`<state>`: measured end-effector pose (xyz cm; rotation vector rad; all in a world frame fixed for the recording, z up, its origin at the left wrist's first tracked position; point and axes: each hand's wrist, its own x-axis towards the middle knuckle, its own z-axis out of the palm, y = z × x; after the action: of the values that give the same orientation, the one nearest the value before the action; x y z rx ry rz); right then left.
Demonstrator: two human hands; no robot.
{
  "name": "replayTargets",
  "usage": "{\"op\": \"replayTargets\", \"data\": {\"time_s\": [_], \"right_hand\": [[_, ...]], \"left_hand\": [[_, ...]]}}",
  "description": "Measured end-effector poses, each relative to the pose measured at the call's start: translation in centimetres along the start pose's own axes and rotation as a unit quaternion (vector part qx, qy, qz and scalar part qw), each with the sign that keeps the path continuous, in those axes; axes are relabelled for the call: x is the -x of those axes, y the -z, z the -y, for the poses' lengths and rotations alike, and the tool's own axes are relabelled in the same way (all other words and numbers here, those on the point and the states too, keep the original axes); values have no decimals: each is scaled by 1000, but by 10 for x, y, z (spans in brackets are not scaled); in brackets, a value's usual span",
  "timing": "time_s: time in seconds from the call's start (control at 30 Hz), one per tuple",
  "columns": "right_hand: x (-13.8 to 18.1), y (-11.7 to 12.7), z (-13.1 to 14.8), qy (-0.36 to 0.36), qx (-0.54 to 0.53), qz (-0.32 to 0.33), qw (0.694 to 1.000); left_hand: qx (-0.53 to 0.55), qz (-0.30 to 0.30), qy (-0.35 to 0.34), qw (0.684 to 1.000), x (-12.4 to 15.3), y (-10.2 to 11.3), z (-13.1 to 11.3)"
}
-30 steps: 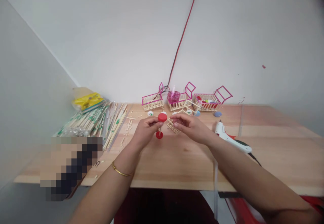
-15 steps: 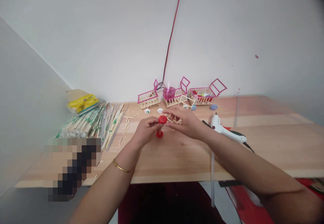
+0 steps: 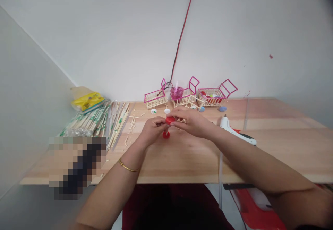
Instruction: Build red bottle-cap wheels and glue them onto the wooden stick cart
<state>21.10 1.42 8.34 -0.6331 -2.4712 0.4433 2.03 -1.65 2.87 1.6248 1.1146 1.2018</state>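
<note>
Between my hands stands a short stick with a red bottle cap (image 3: 170,120) at its upper end and another red cap (image 3: 166,135) at its lower end, close to the tabletop. My left hand (image 3: 153,130) is closed around this piece just under the upper cap, its fingers partly hiding the stick. The thumb and fingers of my right hand (image 3: 193,121) grip the upper cap from the right side. Behind my right hand, pale stick pieces show only in part.
Three small stick carts (image 3: 156,99) with magenta trim stand by the wall, near a magenta cup (image 3: 177,93). A white glue gun (image 3: 235,134) lies right of my forearm. Packed chopsticks (image 3: 87,120), a yellow bag (image 3: 90,101) and cut stick bits (image 3: 132,124) lie left.
My right hand's fingers have closed onto the upper red cap, where they were apart from it before. My left hand keeps its hold. The whole view has shifted slightly.
</note>
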Motion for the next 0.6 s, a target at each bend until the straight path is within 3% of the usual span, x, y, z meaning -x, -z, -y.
{"op": "replayTargets", "data": {"time_s": [0.6], "right_hand": [[-6,2,4,20,44,19,999]], "left_hand": [[-1,14,18,1000,0,4,4]]}}
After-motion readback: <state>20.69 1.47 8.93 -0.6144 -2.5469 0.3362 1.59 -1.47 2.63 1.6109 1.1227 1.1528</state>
